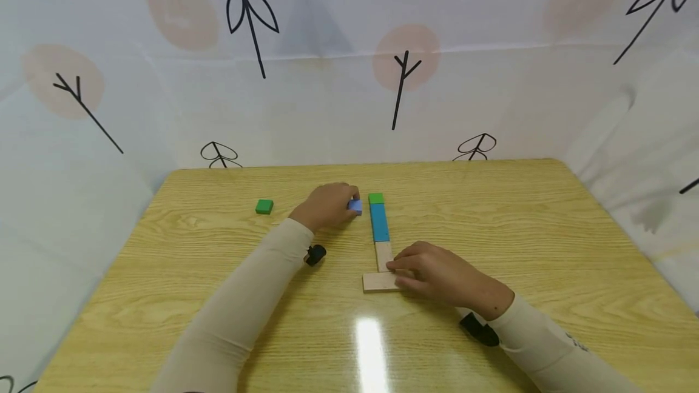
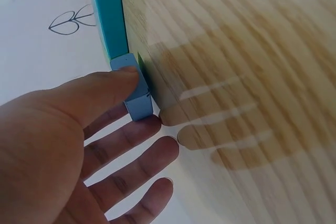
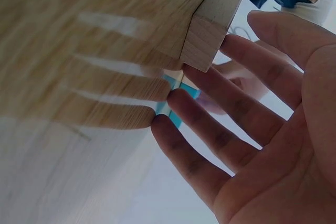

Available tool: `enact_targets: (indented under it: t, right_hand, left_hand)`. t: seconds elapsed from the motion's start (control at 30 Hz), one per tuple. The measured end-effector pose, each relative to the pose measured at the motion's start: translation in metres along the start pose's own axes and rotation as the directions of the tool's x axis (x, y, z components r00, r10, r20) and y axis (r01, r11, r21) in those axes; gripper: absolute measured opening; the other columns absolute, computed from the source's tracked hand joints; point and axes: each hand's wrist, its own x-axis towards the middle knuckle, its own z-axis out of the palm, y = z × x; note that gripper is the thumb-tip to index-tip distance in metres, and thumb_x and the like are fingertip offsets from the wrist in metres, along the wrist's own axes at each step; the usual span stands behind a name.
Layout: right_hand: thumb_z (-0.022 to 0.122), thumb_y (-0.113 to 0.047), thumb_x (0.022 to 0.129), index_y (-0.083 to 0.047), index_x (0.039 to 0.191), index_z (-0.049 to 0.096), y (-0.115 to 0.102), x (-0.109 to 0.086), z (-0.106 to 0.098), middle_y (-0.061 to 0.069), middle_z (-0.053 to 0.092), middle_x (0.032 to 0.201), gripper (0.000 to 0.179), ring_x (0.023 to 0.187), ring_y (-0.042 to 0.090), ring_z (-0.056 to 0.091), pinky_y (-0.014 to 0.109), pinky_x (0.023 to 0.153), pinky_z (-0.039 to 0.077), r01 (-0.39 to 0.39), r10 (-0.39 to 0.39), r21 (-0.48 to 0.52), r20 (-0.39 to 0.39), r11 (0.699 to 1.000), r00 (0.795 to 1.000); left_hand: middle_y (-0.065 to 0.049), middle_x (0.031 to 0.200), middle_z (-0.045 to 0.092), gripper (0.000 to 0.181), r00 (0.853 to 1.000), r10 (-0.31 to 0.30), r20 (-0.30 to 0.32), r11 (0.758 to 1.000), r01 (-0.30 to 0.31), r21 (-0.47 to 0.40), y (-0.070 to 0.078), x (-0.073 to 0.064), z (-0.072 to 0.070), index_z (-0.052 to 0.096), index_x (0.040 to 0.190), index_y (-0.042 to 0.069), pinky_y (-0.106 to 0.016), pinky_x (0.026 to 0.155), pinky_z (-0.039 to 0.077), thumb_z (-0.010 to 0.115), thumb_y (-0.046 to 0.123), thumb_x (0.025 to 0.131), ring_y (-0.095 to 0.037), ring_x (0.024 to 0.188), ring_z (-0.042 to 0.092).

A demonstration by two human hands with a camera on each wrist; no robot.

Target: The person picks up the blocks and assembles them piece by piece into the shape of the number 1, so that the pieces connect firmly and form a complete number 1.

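My left hand pinches a small blue-violet block just left of a row of blocks; in the left wrist view its thumb lies on the block. That row runs from a bright green block through a long blue block to a plain wooden block. Across the near end lies another plain wooden block, its right part hidden by my right hand. In the right wrist view this hand's fingers are extended, the tips at the end of a wooden block.
A dark green block sits apart at the left on the wood-grain table. Behind the table's far edge hangs a white cloth with plant drawings. Both wrists carry dark straps.
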Motion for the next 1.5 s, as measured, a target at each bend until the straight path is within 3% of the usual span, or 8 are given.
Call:
enact_targets:
  t: [0.67,1.5]
  right_hand:
    - [0.069,-0.025,0.096,-0.014,0.121,0.074,0.001,0.0,0.0,0.002,0.071,0.118,0.028,0.109,0.019,0.064,0.038,0.088,0.056,-0.011,0.011,0.009,0.011,1.0,1.0]
    - [0.068,-0.025,0.096,-0.014,0.122,0.073,0.001,0.0,0.003,0.001,0.071,0.118,0.029,0.11,0.019,0.064,0.038,0.089,0.056,-0.005,0.005,-0.018,0.002,1.0,1.0]
  left_hand:
    - [-0.004,0.116,0.07,0.033,0.999,-0.049,0.005,0.999,0.049,0.015,0.012,0.012,-0.001,0.065,0.123,0.011,-0.034,0.088,0.056,0.066,0.032,0.098,-0.018,0.102,0.067]
    - [-0.004,0.116,0.069,0.031,0.998,-0.047,-0.035,0.996,0.049,0.071,0.015,0.018,0.005,0.066,0.122,0.012,-0.036,0.089,0.056,0.066,0.031,0.098,-0.019,0.103,0.067]
